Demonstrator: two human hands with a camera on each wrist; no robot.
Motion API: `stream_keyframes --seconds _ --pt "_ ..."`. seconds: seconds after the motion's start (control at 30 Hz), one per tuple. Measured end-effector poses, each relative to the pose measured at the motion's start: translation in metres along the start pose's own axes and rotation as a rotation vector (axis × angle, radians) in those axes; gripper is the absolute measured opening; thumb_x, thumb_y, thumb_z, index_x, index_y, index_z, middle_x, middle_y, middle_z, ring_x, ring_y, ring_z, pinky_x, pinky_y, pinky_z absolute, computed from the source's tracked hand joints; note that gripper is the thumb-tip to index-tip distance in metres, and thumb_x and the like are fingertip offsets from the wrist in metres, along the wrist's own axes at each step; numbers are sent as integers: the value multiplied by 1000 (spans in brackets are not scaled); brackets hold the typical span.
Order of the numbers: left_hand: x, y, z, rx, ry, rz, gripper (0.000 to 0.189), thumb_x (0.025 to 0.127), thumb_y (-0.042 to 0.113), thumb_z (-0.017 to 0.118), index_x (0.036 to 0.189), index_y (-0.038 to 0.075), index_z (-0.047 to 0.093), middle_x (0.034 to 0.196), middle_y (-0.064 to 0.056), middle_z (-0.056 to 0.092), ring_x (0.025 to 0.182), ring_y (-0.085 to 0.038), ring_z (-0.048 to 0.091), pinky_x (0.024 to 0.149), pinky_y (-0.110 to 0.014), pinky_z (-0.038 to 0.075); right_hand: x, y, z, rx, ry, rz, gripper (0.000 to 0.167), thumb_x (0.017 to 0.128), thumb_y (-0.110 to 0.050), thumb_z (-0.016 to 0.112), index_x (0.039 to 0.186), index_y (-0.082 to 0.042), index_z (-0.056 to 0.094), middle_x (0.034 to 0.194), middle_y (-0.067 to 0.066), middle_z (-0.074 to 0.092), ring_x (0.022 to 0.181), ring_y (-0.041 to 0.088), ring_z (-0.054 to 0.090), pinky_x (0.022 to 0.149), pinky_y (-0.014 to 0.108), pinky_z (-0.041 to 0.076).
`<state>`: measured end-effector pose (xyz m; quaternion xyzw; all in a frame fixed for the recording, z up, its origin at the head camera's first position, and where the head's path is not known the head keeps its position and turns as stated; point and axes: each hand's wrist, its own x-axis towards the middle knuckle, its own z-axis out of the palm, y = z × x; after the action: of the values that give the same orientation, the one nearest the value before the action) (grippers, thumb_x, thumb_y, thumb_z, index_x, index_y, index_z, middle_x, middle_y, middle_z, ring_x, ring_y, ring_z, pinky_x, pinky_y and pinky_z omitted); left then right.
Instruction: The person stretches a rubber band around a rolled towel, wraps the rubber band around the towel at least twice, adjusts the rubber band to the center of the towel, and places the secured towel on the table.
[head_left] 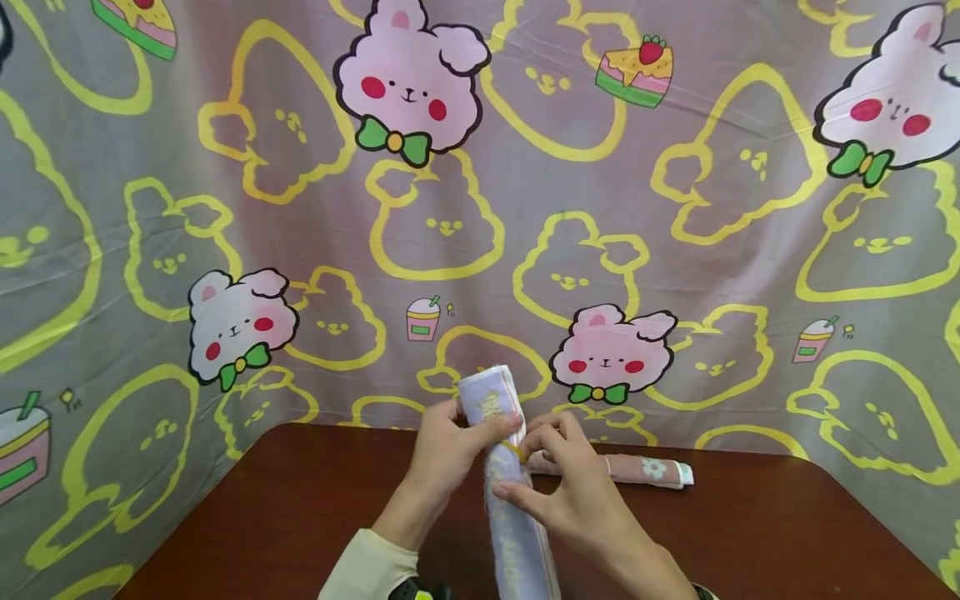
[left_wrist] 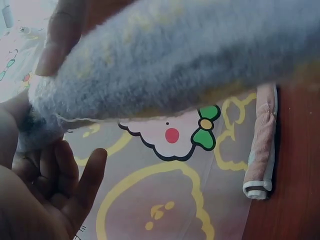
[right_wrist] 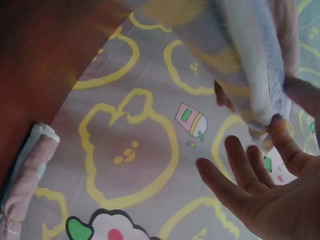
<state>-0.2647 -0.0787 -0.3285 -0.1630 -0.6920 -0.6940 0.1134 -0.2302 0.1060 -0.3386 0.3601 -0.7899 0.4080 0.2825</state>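
Observation:
A long lavender towel (head_left: 517,533), fuzzy with pale yellow patterning and folded into a narrow roll, stands upright in front of me in the head view. My left hand (head_left: 442,446) grips its upper part, thumb across the front and fingers behind. A thin yellow rubber band (head_left: 512,450) crosses the towel just below that thumb. My right hand (head_left: 573,487) pulls at the band with curled fingers, while its thumb lies against the towel's front. In the right wrist view a fingertip (right_wrist: 277,125) meets the band at the towel's end; the other fingers are spread.
Behind the right hand a pink rolled towel (head_left: 648,469) with a flower pattern and white edge lies on the brown table (head_left: 300,500). A patterned curtain (head_left: 480,300) with cartoon rabbits rises beyond the table's far edge and along both sides.

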Motion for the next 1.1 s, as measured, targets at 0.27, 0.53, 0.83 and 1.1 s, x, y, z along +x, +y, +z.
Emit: stream_keyframes --seconds 0.27,0.53,0.83,1.1 --pt "1 1 3 41 94 -34 36 81 29 91 93 -1 76 80 -6 71 71 -16 62 60 -28 50 -4 -2 10 -106 51 -138 43 76 14 80 92 -22 63 118 0 52 89 12 62 70 28 55" --pt "3 -3 -4 -52 -55 -26 38 93 32 81 100 -5 75 86 -5 72 76 -15 64 66 -27 53 0 -2 0 281 11 98 32 82 19 66 92 -11 61 115 10 54 96 22 63 69 30 57" --pt "5 -6 -12 -181 -259 -56 36 93 24 78 111 -6 72 100 -10 73 91 -20 70 82 -34 59 4 2 -18 579 -181 387 9 94 3 62 99 -3 57 111 15 56 99 28 62 80 34 54" --pt "3 -5 -2 -89 -53 3 27 86 20 87 100 -2 77 92 -11 75 82 -21 69 73 -33 57 1 0 -7 126 -21 138 26 91 -21 88 95 -17 62 102 0 54 98 18 62 84 40 60"
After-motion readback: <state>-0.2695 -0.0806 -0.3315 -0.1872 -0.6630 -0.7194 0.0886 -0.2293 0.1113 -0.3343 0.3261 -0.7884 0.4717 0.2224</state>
